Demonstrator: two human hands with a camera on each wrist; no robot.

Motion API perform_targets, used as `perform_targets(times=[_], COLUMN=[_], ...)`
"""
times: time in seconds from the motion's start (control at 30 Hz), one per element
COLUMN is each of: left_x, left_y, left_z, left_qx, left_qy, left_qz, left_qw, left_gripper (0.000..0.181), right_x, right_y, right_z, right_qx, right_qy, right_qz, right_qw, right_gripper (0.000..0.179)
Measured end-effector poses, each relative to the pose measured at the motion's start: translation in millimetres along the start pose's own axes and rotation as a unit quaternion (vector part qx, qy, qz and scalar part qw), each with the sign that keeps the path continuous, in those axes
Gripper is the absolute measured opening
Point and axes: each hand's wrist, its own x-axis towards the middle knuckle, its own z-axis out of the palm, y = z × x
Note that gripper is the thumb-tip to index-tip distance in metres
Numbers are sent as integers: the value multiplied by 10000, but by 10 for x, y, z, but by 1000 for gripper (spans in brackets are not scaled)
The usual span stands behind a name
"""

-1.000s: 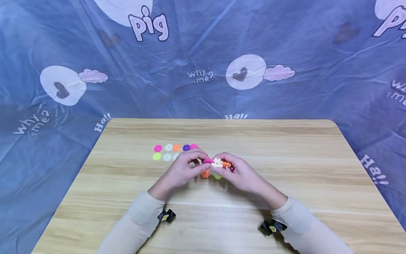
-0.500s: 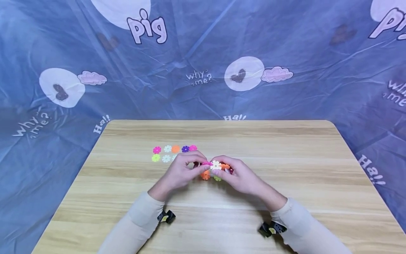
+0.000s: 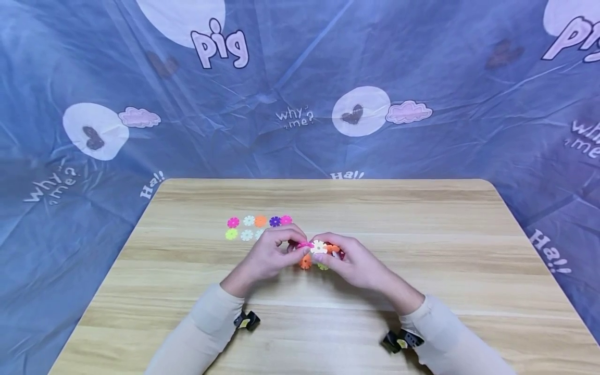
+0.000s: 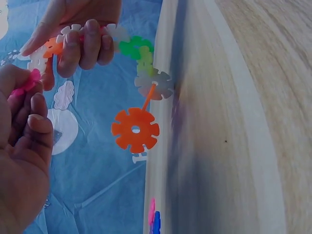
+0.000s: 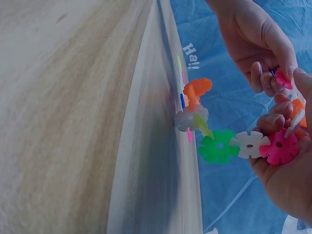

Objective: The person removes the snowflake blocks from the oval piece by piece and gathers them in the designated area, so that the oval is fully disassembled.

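Discs (image 3: 320,244) (pink, white, orange) in both hands (image 3: 264,258) (image 3: 360,263)

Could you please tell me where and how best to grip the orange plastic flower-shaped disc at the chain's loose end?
I'd pinch the orange plastic flower-shaped disc across its flat faces at the free notched rim, probably coming from the person's left: the opposite edge joins an edge-on orange piece, while this rim looks unjoined.

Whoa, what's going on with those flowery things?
A person's left hand pinches a pink flower-shaped disc, and the right hand holds a chain of joined discs. The pink disc is beside a white disc of the chain; whether they're joined is hard to see. More discs lie on the table.
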Motion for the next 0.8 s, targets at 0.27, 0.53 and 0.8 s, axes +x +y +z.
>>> perform_targets(times=[0.27, 0.53, 0.8], left_x=[10, -26, -9], left_y=[-57, -66, -73], left_z=[36, -10, -89], left_qx=[141, 132, 423], left_qy=[98, 441, 472], left_qz=[373, 151, -723], left_qw=[9992, 9988, 9954], left_gripper=[7, 9, 6], right_x=[-4, -8, -16], right_y=[-5, 26, 28], right_z=[6, -1, -12], right_qx=[-33, -102, -60], right_qy=[76, 154, 176], right_qz=[18, -11, 154], right_qw=[10000, 9998, 9997], right_gripper=[31, 30, 31])
